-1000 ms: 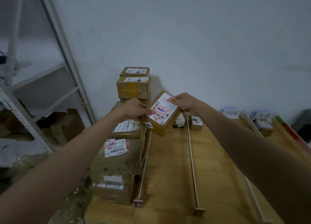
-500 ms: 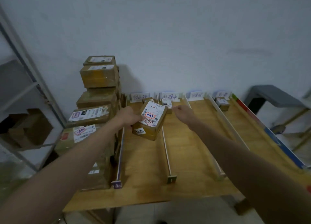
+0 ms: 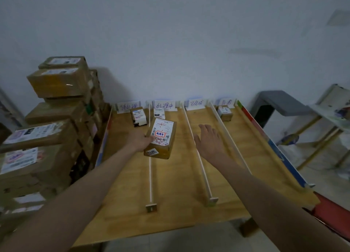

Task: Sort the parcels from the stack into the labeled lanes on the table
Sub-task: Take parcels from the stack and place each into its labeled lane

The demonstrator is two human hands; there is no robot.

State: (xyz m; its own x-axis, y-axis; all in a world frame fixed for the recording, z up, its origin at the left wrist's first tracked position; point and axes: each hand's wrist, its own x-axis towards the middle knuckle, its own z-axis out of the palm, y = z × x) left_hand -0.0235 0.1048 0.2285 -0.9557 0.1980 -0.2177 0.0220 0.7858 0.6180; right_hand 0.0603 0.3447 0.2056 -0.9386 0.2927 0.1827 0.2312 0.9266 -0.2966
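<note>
My left hand (image 3: pixel 141 139) grips a brown parcel (image 3: pixel 161 139) with a white label and a red stamp, held over the second lane of the wooden table (image 3: pixel 170 204). My right hand (image 3: pixel 209 141) hovers empty with straight fingers over the third lane. The stack of brown parcels (image 3: pixel 56 104) stands at the table's left. White lane signs (image 3: pixel 164 105) line the far edge. One small parcel (image 3: pixel 139 116) lies in the first lane, another (image 3: pixel 159 113) in the second, and a third (image 3: pixel 224 112) in the fourth.
White divider rails (image 3: pixel 198 157) run front to back and split the table into lanes. A grey stool (image 3: pixel 280 104) and a cluttered frame (image 3: pixel 329 119) stand to the right. A red and blue strip (image 3: pixel 284 153) borders the table's right edge.
My right hand let go of the parcel and moved right over the third lane. My left hand alone carried the parcel out over the second lane. The view turned right.
</note>
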